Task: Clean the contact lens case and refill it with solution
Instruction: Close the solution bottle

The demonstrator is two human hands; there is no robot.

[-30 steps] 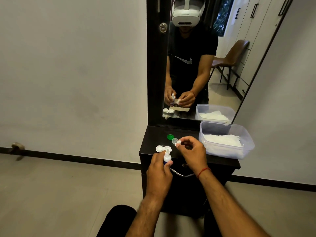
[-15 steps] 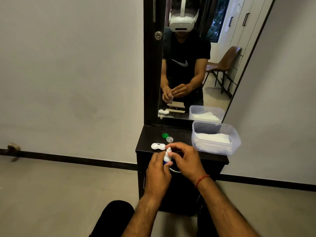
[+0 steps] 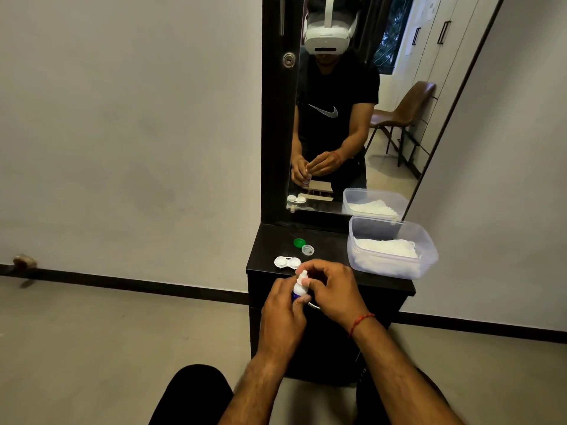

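Head view. Dark tabletop [image 3: 331,240] of a narrow dresser standing against a mirror [image 3: 352,118], a grey wall on each side. On its right part stands a clear plastic tub [image 3: 429,256] holding white folded tissue [image 3: 386,248]. The left part is mostly bare and carries only small items.

Left hand [image 3: 282,314] is wrapped around a small solution bottle [image 3: 299,288], held roughly upright with its long axis vertical and its white tip uppermost. Right hand [image 3: 333,289] is curled over the bottle from the right, thumb and forefinger pinched at the tip; whether a cap sits under those fingers cannot be told.

The white contact lens case [image 3: 287,262] lies open near the front-left edge of the tabletop, its long axis running left to right, both wells facing up. It sits just beyond and slightly left of the bottle tip, so the left hand is nearer. Behind it lie a green cap [image 3: 299,242] and a clear cap [image 3: 307,249], close together and apart from the case.

Judgement: the bottle need only tip forward and leftward. Open room lies above the case, but the front and left edges are close.
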